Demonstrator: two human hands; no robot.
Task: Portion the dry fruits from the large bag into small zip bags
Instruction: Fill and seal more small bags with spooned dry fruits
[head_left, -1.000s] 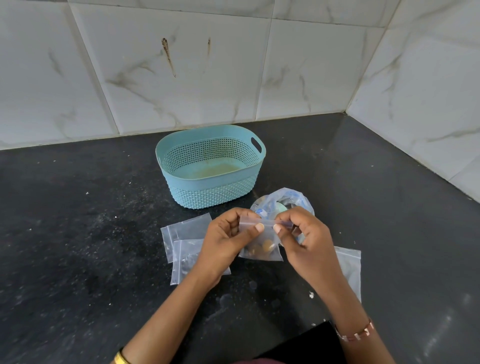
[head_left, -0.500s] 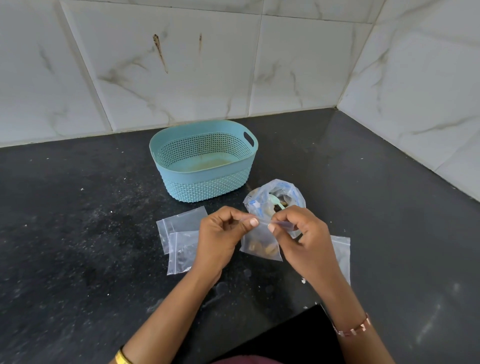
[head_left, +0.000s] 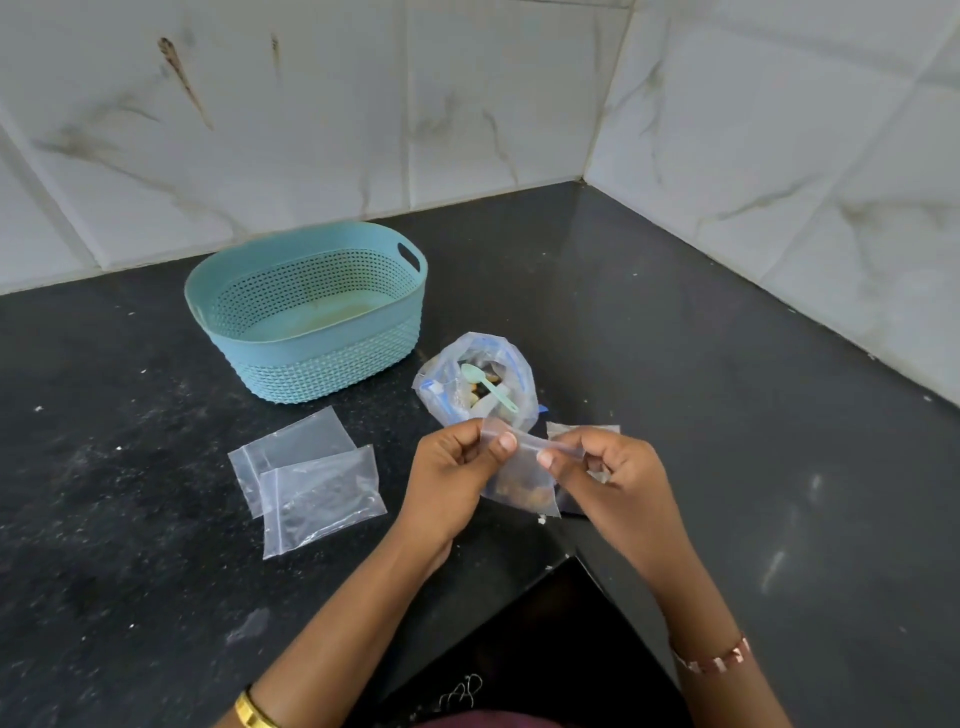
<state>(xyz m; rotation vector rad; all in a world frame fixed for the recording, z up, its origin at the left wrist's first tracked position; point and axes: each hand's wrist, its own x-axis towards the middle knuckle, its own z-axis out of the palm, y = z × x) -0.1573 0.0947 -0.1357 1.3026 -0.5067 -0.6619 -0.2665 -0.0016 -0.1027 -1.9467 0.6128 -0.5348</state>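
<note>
The black countertop carries everything. Largest on it is the teal basket, standing by the wall with no bags in it, so no finished portion is stowed there, if that is where they go. In front of it to the right the large bag sits open with dry fruits and a small green spoon inside; plenty appears left to portion. Two small zip bags lie overlapping to the left, seemingly unfilled, and another peeks out behind the right hand. One filled zip bag hangs between the hands: the left hand and right hand each pinch its top strip, probably sealing it. No readable brand or writing shows; the blue print on the large bag is illegible.
</note>
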